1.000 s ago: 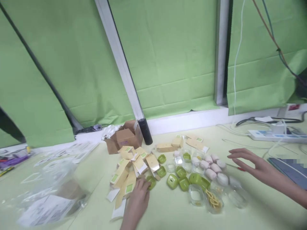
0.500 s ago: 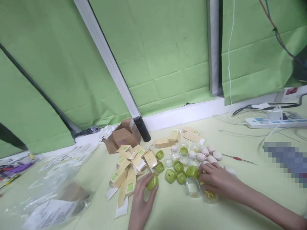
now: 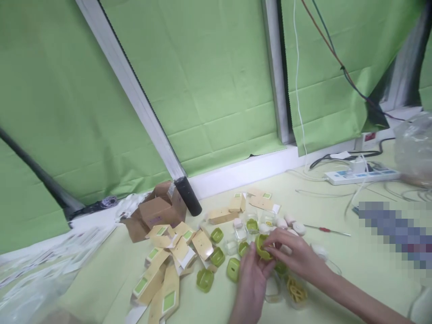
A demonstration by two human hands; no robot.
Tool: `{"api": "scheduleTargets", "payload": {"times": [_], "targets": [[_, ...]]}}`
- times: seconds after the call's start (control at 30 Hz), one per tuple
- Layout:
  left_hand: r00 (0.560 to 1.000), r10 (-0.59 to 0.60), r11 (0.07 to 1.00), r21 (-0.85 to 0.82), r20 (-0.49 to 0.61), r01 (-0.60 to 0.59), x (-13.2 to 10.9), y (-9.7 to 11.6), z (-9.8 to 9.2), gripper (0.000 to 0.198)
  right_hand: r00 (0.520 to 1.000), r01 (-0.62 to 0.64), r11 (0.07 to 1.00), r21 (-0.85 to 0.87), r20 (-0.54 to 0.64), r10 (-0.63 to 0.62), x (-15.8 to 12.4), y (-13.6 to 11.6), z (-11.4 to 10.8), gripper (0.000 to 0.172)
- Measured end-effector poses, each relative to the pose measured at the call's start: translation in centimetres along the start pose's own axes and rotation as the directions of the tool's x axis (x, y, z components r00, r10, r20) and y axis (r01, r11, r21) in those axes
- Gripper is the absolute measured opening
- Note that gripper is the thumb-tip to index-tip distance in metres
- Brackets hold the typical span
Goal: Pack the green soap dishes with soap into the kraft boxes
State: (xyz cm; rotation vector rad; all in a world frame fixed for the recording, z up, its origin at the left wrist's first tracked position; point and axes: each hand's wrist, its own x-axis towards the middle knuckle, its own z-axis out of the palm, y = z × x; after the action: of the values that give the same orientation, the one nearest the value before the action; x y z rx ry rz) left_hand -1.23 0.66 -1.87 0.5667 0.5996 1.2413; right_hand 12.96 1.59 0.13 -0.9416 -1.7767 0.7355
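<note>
My left hand [image 3: 251, 281] and my right hand [image 3: 295, 252] meet over the middle of the table, their fingers closed around one green plastic lid [image 3: 262, 246] that is tilted up between them. Other green lids lie close by: one [image 3: 204, 280] rests with its hollow side up left of my left hand, and another [image 3: 233, 269] touches or nearly touches that hand. Under my right wrist stands a clear square container [image 3: 297, 290] with yellow rubber bands in it. A second clear container [image 3: 273, 290] is partly hidden by my hands. Small pale pink-white rolls [image 3: 290, 222] sit behind my right hand.
Opened tan card boxes [image 3: 168, 283] are heaped on the left. A brown carton [image 3: 157, 209] and a black cylinder [image 3: 188, 196] stand by the wall. To the right lie a thin tool with a red middle [image 3: 326, 229], a power strip [image 3: 362, 175] and loose cables.
My left hand has moved right and left its green lid on the table. My right hand has come away from the rubber-band container, and both hands hold a green lid. The view has shifted right.
</note>
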Motion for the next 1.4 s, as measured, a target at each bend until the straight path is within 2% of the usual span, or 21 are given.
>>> {"api": "scheduleTargets", "payload": {"times": [0.07, 0.13, 0.23, 0.33, 0.47, 0.67, 0.8, 0.93, 1.17, 1.3, 1.4], "targets": [[1.0, 0.02, 0.999, 0.043, -0.014, -0.019, -0.4, -0.3, -0.4, 0.027, 1.0, -0.022, 0.999, -0.024, -0.019, 0.022, -0.4, 0.3, 0.5, 0.016], [0.997, 0.07, 0.993, 0.099, -0.038, -0.066, -0.6, -0.5, -0.8, 0.036, 0.992, -0.104, 0.994, -0.021, -0.07, 0.102, -0.8, 0.5, 0.8, 0.015], [0.987, 0.15, 0.974, 0.179, -0.054, -0.138, -0.4, -0.9, -1.3, 0.041, 0.955, -0.244, 0.97, 0.018, -0.169, 0.244, -1.0, 0.6, 1.1, 0.015], [0.978, 0.204, 0.948, 0.257, -0.036, -0.188, 0.0, -1.3, -1.9, 0.042, 0.928, -0.309, 0.949, 0.067, -0.198, 0.316, -1.0, 0.6, 1.4, 0.014], [0.977, 0.213, 0.924, 0.332, -0.027, -0.192, 0.4, -1.5, -2.4, 0.046, 0.927, -0.31, 0.946, 0.097, -0.188, 0.324, -1.1, 0.4, 1.7, 0.014], [0.961, 0.263, 0.901, 0.377, -0.087, -0.213, 0.0, -1.5, -1.7, 0.041, 0.93, -0.303, 0.946, 0.113, -0.18, 0.319, -0.9, 0.4, 1.6, 0.015], [0.954, 0.299, 0.859, 0.445, -0.031, -0.254, 0.3, -1.8, -2.3, 0.035, 0.923, -0.315, 0.941, 0.127, -0.191, 0.335, -1.1, 0.7, 1.7, 0.017], [0.955, 0.296, 0.836, 0.477, 0.02, -0.269, 0.7, -1.8, -3.3, 0.031, 0.937, -0.281, 0.947, 0.156, -0.168, 0.306, -1.3, 1.3, 1.9, 0.017], [0.94, 0.34, 0.804, 0.508, 0.034, -0.309, 0.3, -1.4, -3.0, 0.027, 0.951, -0.248, 0.951, 0.184, -0.143, 0.276, -1.3, 1.7, 1.8, 0.014], [0.947, 0.315, 0.757, 0.587, 0.056, -0.287, 0.7, -1.0, -3.5, 0.023, 0.955, -0.237, 0.957, 0.167, -0.139, 0.261, -1.3, 1.6, 1.5, 0.012], [0.96, 0.278, 0.786, 0.571, 0.02, -0.239, 1.0, -0.8, -3.8, 0.019, 0.958, -0.244, 0.958, 0.153, -0.118, 0.263, -1.2, 1.8, 1.4, 0.011]]}}
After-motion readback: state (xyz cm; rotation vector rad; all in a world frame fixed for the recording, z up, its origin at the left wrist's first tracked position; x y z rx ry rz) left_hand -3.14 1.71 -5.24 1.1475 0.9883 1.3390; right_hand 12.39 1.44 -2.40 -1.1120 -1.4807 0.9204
